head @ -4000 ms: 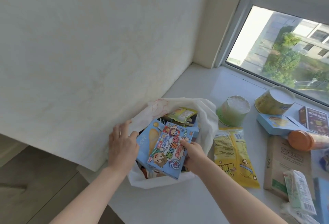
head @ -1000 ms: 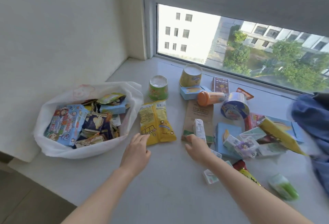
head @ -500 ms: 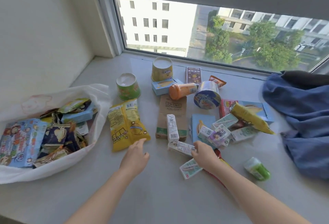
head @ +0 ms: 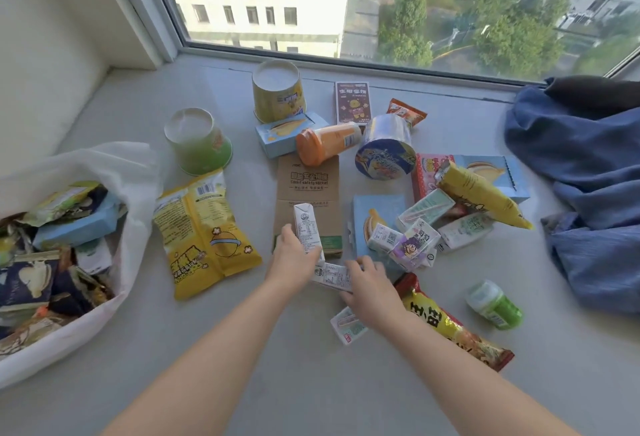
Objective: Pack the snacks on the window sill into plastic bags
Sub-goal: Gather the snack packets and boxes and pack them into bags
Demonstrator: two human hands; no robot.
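at lower centre the left hand (head: 292,264) gripped an upright white carton (head: 304,227) in curled fingers and the right hand (head: 372,285) clasped a flat carton (head: 329,273) just beside it, both well apart from the heaped plastic bag (head: 138,172) at the left edge, where a two-handed drop risked spillage over its slack rim.

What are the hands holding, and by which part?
The left hand grips an upright white carton by its lower end; the right hand grasps a second white carton, lying flat on the sill, by its right end.
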